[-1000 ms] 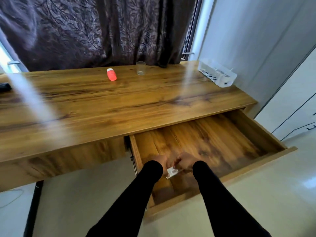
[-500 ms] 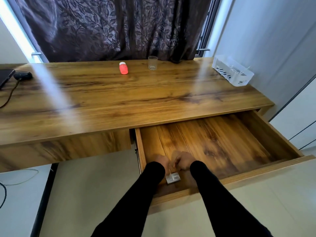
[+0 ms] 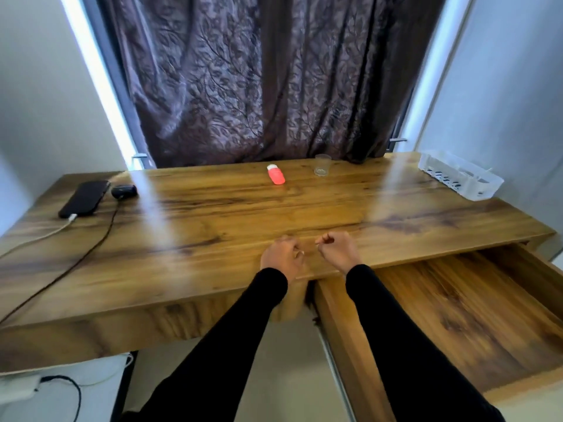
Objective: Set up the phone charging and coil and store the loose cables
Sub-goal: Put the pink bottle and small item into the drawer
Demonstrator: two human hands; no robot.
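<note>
Now I see both hands raised over the front edge of the wooden desk (image 3: 213, 226), side by side and a little apart, black sleeves running back toward the camera. The left hand (image 3: 281, 257) has its fingers curled in loosely and grips nothing I can make out; the right hand (image 3: 336, 252) is curled the same way, thumb and fingertips drawn together, also with nothing visible in it. Half a second ago both hands were down inside the open drawer (image 3: 475, 315) over a small white object; they have since come up out of it, and that object is no longer in view. The view has also swung left, so the black phone (image 3: 84, 198) shows at the desk's far left with a white cable (image 3: 39, 236) plugged into its near end, a small dark case (image 3: 124, 190) beside it trailing a dark cable (image 3: 88, 254) off the desk edge.
</note>
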